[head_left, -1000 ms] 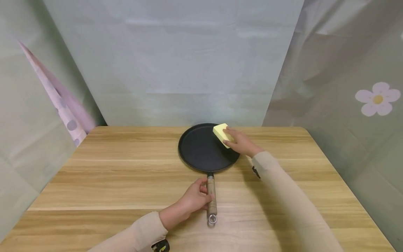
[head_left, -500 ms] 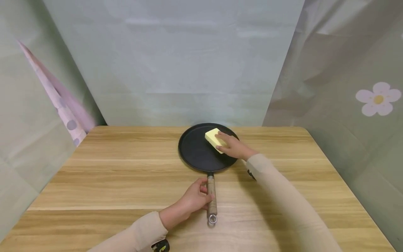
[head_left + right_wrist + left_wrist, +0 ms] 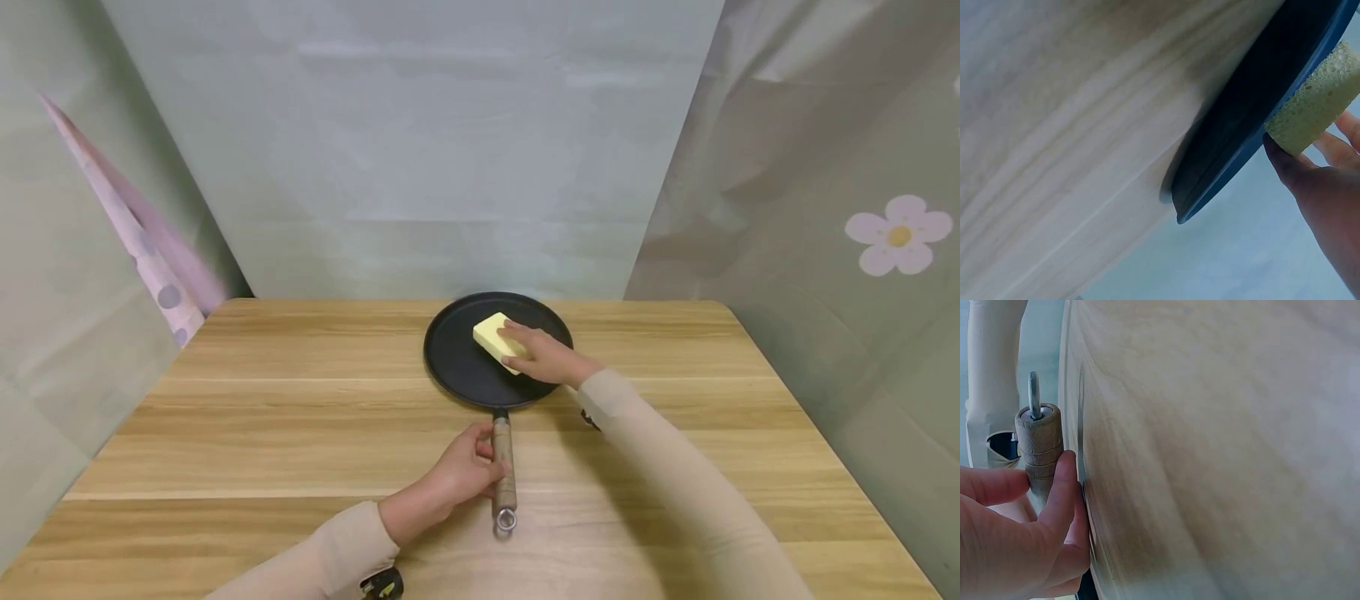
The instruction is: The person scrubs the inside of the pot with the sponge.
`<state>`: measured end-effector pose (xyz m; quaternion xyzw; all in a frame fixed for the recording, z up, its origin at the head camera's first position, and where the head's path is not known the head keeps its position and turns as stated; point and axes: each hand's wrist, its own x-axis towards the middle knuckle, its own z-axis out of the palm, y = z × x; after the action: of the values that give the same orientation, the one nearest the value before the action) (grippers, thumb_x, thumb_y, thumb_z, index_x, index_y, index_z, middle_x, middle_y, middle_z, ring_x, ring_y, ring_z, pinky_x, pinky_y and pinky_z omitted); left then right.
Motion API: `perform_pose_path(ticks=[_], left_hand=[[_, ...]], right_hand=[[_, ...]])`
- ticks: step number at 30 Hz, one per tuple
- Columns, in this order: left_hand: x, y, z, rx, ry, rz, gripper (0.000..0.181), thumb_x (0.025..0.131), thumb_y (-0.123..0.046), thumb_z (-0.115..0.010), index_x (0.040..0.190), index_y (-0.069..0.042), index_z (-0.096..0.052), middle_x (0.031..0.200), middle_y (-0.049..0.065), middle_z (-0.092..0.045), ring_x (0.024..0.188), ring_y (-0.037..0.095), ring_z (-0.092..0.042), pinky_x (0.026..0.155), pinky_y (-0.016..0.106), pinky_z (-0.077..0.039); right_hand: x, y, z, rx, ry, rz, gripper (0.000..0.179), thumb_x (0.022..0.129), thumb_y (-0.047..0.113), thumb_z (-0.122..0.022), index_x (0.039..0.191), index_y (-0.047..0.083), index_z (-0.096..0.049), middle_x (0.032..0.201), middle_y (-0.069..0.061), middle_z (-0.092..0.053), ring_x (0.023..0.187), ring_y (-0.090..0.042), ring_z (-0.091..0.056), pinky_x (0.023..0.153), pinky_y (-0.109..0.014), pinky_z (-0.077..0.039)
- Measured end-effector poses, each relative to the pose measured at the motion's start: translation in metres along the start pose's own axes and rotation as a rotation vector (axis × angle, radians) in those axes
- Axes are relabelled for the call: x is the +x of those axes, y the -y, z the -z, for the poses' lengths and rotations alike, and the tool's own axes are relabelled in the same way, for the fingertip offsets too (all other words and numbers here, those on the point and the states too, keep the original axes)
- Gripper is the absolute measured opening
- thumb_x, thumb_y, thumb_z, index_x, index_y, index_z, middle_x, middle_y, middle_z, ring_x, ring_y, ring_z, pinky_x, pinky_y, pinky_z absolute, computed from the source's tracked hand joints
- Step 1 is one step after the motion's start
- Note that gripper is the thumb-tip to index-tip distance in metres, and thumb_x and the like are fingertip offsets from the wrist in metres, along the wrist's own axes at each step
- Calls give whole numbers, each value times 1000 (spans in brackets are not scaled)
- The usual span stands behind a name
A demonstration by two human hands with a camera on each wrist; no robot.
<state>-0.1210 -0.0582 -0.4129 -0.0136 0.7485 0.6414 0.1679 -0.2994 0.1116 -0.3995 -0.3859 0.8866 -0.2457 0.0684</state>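
A round black frying pan [image 3: 457,367] lies on the wooden table, its wooden handle [image 3: 505,467] pointing toward me. My left hand [image 3: 457,471] grips that handle from the left side; in the left wrist view the thumb and fingers pinch the handle [image 3: 1041,440] close below its metal hanging ring. Over the middle of the pan, my right hand [image 3: 547,357] holds a pale yellow sponge [image 3: 491,337] against the pan surface. Seen from the right wrist, the porous sponge [image 3: 1316,103] sits at the pan's rim line, thumb on its near edge and fingers behind.
The wooden table [image 3: 262,417] extends to both sides of the pan. Pale cloth sheets [image 3: 450,167] hang behind the table's far edge and at both sides, the right one printed with a flower [image 3: 898,236].
My right hand has slid the sponge from the pan's right rim leftward and slightly nearer, to the middle of the pan. The left hand and the pan stay in place.
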Motion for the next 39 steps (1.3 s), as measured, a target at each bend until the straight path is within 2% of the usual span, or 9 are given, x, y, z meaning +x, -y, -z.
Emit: perform_pose_path(ticks=[13,26,39], left_hand=[[1,0,0,10,2,-4,66,85,8,-63,142,11,-28,99,19,-46,75,25,-57,60,34,-57],[1,-1,0,4,15,-1,66,86,7,-63,142,10,-27,101,19,-46,75,22,-56,60,35,-57],[1,-2,2,7,17,4,66,86,7,-63,141,10,-29,100,19,-46,75,24,-57,61,33,-58]], right_hand=[[4,1,-9,-19,17,56,58,97,23,-58,145,-1,-37,152,-23,-28,139,-37,-29,114,-52,-23],[3,1,-13,-41,41,65,59,96,24,-60,145,-1,-38,153,-22,-26,140,-36,-27,114,-55,-21],[-3,9,-14,-52,66,80,58,96,26,-59,146,4,-39,154,-19,-24,139,-37,-28,114,-52,-23]])
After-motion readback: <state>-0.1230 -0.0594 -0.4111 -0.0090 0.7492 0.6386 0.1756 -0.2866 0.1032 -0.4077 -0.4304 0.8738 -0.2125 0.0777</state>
